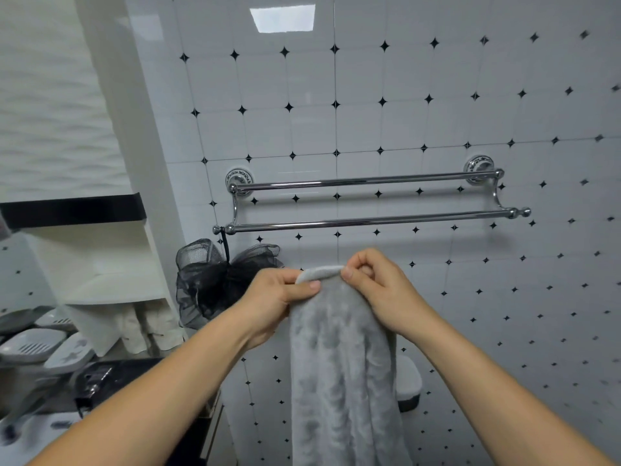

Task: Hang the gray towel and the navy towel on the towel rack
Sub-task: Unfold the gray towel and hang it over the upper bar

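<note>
A gray towel (339,358) hangs down in front of me, bunched at its top edge. My left hand (275,302) pinches that edge from the left, and my right hand (379,287) pinches it from the right, the two hands close together. A chrome double-bar towel rack (369,222) is fixed to the tiled wall just above the hands; both bars are bare. The towel's top sits a little below the lower bar. No navy towel is in view.
A black mesh bath sponge (215,280) hangs by a cord from the rack's left end, beside my left hand. A white shelf unit (111,287) stands at the left, with soap dishes (33,344) and a dark object below it. A white container (408,385) sits behind the towel.
</note>
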